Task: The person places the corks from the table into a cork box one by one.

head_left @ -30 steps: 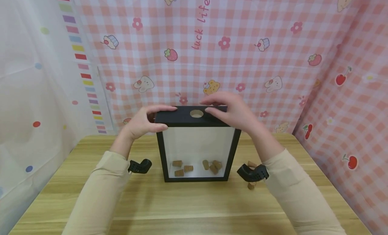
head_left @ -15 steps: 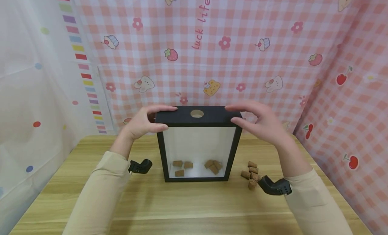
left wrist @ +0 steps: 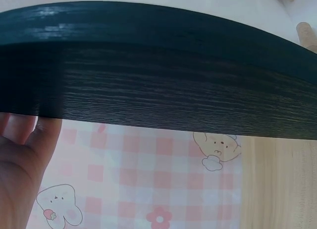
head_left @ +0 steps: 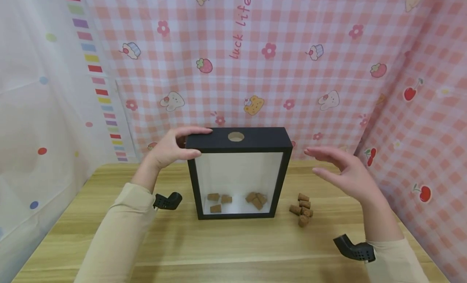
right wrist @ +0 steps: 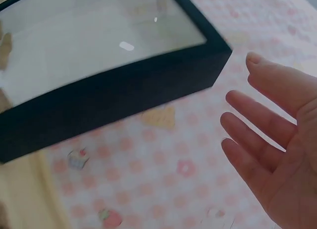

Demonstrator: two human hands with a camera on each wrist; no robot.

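A black shadow-box frame (head_left: 255, 139) with a clear front and a round hole in its top stands upright on the table. Several tapered corks (head_left: 215, 209) lie inside at the bottom, in a left and a right group. My left hand (head_left: 169, 147) grips the frame's upper left corner, thumb at the front edge and a finger along the back of the top. To the right of the frame, my right hand (head_left: 346, 173) is in the air, fingers spread from the thumb and holding nothing. Below and left of it, a small heap of corks (head_left: 305, 211) lies on the table.
The wood-grain table (head_left: 219, 250) reaches back to a pink checked cloth (head_left: 313, 80) hanging behind. More cloth hangs at both sides. Black wrist-worn devices (head_left: 354, 249) sit on the forearms.
My right hand has moved from over the frame's top to the right and down, clear of it, uncovering the loose corks. My left hand keeps its grip.
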